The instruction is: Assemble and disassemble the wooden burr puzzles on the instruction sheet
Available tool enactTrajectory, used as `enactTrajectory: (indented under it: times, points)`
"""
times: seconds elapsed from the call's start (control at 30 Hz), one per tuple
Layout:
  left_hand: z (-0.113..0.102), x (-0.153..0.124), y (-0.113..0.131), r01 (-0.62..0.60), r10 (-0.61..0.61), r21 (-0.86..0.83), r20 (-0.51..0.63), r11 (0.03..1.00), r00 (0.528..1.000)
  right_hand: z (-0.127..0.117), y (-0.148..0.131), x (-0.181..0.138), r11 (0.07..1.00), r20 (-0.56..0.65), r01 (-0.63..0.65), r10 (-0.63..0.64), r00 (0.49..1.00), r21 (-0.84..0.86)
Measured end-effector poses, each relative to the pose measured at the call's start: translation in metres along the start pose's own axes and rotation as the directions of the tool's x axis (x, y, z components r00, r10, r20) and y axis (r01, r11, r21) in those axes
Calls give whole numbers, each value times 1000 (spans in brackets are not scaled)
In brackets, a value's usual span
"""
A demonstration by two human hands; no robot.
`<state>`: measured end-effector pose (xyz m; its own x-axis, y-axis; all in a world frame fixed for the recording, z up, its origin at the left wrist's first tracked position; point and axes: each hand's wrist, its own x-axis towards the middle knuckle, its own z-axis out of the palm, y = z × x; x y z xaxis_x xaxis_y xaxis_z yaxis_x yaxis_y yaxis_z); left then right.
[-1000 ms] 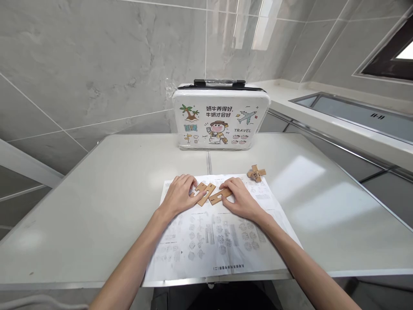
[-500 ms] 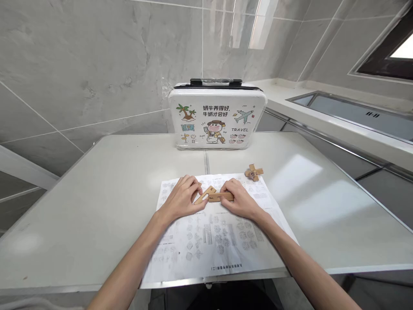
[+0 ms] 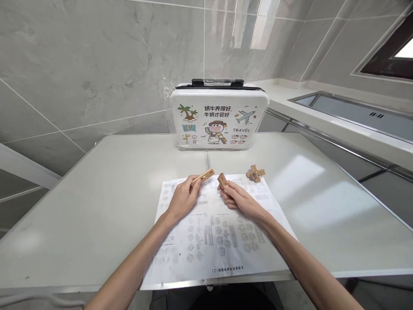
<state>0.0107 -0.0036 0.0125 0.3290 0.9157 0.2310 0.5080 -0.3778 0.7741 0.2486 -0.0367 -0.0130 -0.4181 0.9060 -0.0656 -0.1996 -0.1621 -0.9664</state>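
My left hand [image 3: 184,197] is closed around one end of a notched wooden puzzle piece [image 3: 206,175] marked 2, which points up and to the right. In my right hand [image 3: 238,197] is a second wooden puzzle piece [image 3: 222,181], held between thumb and fingers with its marked end up. The two pieces are apart, with a small gap between them. Both hands are over a printed instruction sheet [image 3: 206,262] with small diagrams. Beyond my right hand, an assembled wooden burr puzzle [image 3: 255,173] sits at the sheet's far right corner.
A white cartoon-printed case [image 3: 219,116] with a black handle stands at the back of the white folding table [image 3: 97,206]. A grey tiled wall [image 3: 97,64] rises behind. To the right is a counter [image 3: 338,120] with an inset glass-like panel.
Both hands have lifted their wooden pieces off the sheet and tilted them. The pieces, close together or touching before, are now separated. The burr puzzle and case stay in place.
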Motion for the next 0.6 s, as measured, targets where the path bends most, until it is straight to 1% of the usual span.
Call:
enactTrajectory:
  times: [0.1,0.17,0.2,0.3,0.4,0.5,0.6]
  points:
    - [3,0,2,5,-5,-64,-1,998,1000,3,2,0,999,55,-2,-1,998,53]
    - [5,-1,3,-1,2,-79,12,997,1000,4,4,0,999,48,-10,8,999,39]
    - [6,-1,3,-7,9,-83,23,997,1000,5,4,0,1000,26,-15,14,1000,11]
    - [9,-3,3,-18,23,-88,55,996,998,8,2,-1,989,-107,-33,17,994,-144]
    - [11,-4,5,3,5,-128,65,992,998,12,-2,-2,932,-248,-33,-62,967,-360]
    - [13,-5,9,45,-29,-188,84,981,996,18,-5,-3,848,-283,-17,-158,946,-530]
    - [15,-6,11,74,-54,-182,111,981,992,24,-7,-4,788,-266,-3,-205,942,-616]
